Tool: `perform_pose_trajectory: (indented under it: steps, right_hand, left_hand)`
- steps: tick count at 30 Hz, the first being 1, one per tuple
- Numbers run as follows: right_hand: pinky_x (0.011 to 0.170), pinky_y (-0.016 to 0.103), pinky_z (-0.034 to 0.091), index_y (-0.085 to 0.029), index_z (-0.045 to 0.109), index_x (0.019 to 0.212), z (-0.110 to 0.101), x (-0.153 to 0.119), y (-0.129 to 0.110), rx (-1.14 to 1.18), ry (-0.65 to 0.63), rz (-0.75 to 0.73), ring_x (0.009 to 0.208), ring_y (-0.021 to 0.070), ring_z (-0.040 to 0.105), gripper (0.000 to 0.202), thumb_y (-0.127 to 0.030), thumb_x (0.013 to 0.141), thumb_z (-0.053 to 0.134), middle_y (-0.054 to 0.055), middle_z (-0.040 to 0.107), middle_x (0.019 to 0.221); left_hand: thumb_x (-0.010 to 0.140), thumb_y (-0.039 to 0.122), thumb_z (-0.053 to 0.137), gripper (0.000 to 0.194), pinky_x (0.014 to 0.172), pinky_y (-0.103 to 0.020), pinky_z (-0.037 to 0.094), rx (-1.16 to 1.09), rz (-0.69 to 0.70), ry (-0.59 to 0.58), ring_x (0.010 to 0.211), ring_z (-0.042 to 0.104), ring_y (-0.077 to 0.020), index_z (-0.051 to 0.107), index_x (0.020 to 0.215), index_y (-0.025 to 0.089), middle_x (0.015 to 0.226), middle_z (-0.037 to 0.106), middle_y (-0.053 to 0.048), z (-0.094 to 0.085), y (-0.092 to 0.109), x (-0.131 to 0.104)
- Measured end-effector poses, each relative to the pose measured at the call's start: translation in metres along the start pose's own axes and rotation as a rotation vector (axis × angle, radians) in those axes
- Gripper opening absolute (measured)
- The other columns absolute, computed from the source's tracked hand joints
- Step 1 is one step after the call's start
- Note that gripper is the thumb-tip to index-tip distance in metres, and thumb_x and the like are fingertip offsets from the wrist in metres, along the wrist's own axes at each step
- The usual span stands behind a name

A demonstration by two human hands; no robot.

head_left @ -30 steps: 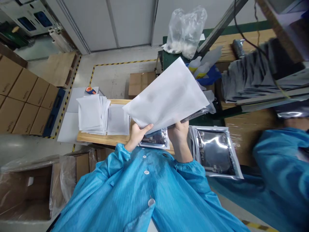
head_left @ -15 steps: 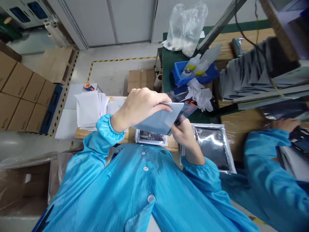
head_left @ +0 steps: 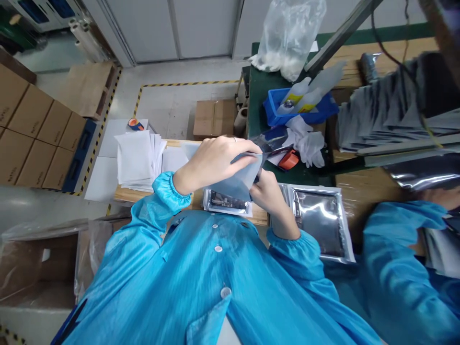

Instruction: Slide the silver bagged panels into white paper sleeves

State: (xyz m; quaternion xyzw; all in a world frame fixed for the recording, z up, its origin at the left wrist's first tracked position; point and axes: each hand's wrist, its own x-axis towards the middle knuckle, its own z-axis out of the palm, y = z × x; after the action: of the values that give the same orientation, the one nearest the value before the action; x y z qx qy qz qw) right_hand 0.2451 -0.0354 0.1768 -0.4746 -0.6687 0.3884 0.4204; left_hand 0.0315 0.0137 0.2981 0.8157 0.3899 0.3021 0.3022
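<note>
A grey flat bag (head_left: pixel 237 183) hangs tilted in front of my chest. My left hand (head_left: pixel 224 160) is closed on its upper edge, the fingers pointing right. Below its right end, my right hand (head_left: pixel 268 191) is closed round something dark, mostly hidden by the bag and fingers. Under the bag, a silvery package with a circuit board showing (head_left: pixel 228 202) lies on the wooden bench. A large shiny silver-edged bag (head_left: pixel 318 220) lies right of my right hand. An orange tape roll (head_left: pixel 288 160) rests just beyond that hand.
White envelopes (head_left: pixel 138 158) are stacked at the left. A blue bin (head_left: pixel 302 108) with bottles, crumpled white gloves (head_left: pixel 305 141) and a clear plastic bag (head_left: pixel 287 38) stand on the green table. Grey bags (head_left: pixel 391 105) fill the right side, near a co-worker's blue sleeve (head_left: pixel 406 249).
The grey bag has turned to a steeper angle, its right end narrower in view. My right hand has shifted slightly left, and the orange tape roll shows more.
</note>
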Motion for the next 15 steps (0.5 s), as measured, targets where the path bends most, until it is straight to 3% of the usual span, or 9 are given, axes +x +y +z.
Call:
perform_pose_trajectory:
  steps: [4,10,15]
  right_hand:
    - [0.077,0.036,0.059,-0.023,0.077,0.105,0.003,-0.002,0.003,0.013,0.012,0.012,0.077,0.0231,0.065,0.018,-0.030,0.089,0.072,0.003,0.078,0.089]
    - [0.064,0.031,0.047,-0.025,0.066,0.089,-0.005,-0.001,-0.005,-0.072,-0.106,-0.023,0.062,0.0175,0.052,0.003,-0.026,0.088,0.069,-0.001,0.066,0.072]
    - [0.061,0.030,0.041,-0.025,0.057,0.078,-0.009,0.005,-0.011,-0.141,-0.274,-0.065,0.059,0.0170,0.051,0.011,-0.019,0.085,0.062,0.000,0.062,0.067]
  left_hand:
    - [0.101,0.038,0.084,0.008,0.105,-0.038,0.060,-0.023,-0.027,-0.020,0.112,0.082,-0.0257,0.089,0.105,0.034,0.113,0.088,0.000,0.000,-0.002,0.000]
    - [0.108,0.041,0.076,0.016,0.100,-0.036,0.060,-0.029,-0.019,0.032,0.108,0.083,-0.0240,0.089,0.106,0.031,0.111,0.088,-0.002,0.004,-0.005,-0.005]
    - [0.108,0.045,0.076,0.019,0.106,-0.040,0.061,-0.043,-0.008,0.008,0.111,0.084,-0.0247,0.087,0.107,0.031,0.108,0.088,-0.002,0.011,-0.009,-0.010]
